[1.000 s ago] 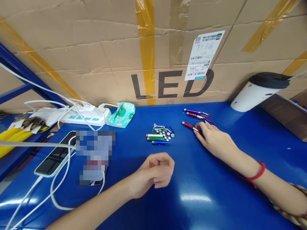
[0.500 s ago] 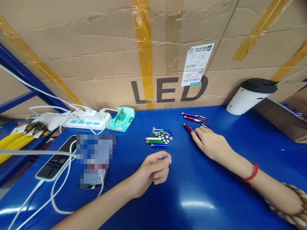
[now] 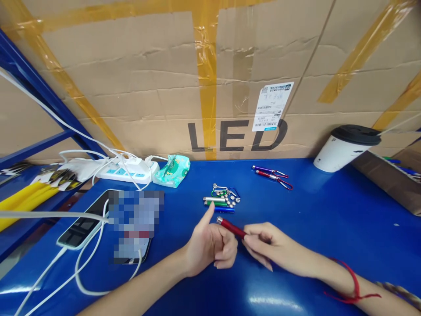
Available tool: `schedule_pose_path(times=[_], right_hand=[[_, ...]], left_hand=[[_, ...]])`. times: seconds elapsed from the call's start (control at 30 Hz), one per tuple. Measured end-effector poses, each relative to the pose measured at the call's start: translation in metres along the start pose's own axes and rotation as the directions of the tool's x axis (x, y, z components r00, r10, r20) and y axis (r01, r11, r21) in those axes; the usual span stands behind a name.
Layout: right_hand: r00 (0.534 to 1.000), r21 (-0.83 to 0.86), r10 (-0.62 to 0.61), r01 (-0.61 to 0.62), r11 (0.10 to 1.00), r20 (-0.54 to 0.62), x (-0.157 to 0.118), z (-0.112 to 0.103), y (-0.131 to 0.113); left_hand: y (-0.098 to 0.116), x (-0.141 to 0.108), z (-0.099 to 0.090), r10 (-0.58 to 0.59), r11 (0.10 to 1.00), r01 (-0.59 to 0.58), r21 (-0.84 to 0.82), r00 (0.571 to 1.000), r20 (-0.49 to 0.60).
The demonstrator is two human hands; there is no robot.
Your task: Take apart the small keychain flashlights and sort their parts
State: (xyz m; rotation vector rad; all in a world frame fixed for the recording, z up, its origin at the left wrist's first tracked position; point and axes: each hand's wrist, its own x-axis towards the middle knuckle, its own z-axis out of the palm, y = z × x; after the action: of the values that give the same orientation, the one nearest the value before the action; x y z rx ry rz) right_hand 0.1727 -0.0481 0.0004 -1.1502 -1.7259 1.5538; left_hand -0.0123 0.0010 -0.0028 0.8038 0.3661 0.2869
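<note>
Right hand (image 3: 274, 246) pinches one end of a red tube (image 3: 232, 227), held at that hand's 10 o'clock. Left hand (image 3: 210, 245): thumb raised, fingers loosely curled just beside the tube; contact cannot be told. Silver, green and blue tubes (image 3: 220, 204) lie at the red tube's 11 o'clock, clipped penlights (image 3: 265, 174) at 1.

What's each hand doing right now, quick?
Left hand: open, thumb up, fingers loosely curled, gripping nothing.
Right hand: closed, holding the red tube.
</note>
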Motion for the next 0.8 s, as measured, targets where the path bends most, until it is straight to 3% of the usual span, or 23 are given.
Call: schedule_pose_path(times=[0.1,0.2,0.37,0.5,0.57,0.8], right_hand=[[0.997,-0.078,0.027,-0.021,0.997,0.078,-0.001,0.001,0.001],[0.993,-0.107,0.052,-0.041,0.993,0.107,-0.001,-0.003,0.002],[0.999,0.001,0.023,-0.023,1.0,0.035,0.001,-0.004,0.004],[0.999,0.098,0.019,-0.015,0.995,-0.04,0.006,-0.006,0.007],[0.998,0.133,0.046,-0.04,0.99,-0.048,0.007,-0.007,0.008],[0.994,0.054,0.099,-0.097,0.994,-0.047,0.006,-0.007,0.011]], left_hand=[[-0.001,-0.001,0.001,-0.111,0.987,0.11,0.113,0.994,0.0],[-0.002,-0.002,0.005,-0.093,0.981,0.103,0.165,0.994,-0.064],[-0.005,-0.003,0.01,0.058,0.972,-0.014,0.235,0.982,-0.181],[-0.002,-0.005,0.012,0.337,0.837,-0.118,0.535,0.88,-0.333],[0.0,-0.005,0.013,0.397,0.765,-0.087,0.638,0.844,-0.361],[-0.006,0.0,0.016,0.308,0.719,0.119,0.685,0.829,-0.467]])
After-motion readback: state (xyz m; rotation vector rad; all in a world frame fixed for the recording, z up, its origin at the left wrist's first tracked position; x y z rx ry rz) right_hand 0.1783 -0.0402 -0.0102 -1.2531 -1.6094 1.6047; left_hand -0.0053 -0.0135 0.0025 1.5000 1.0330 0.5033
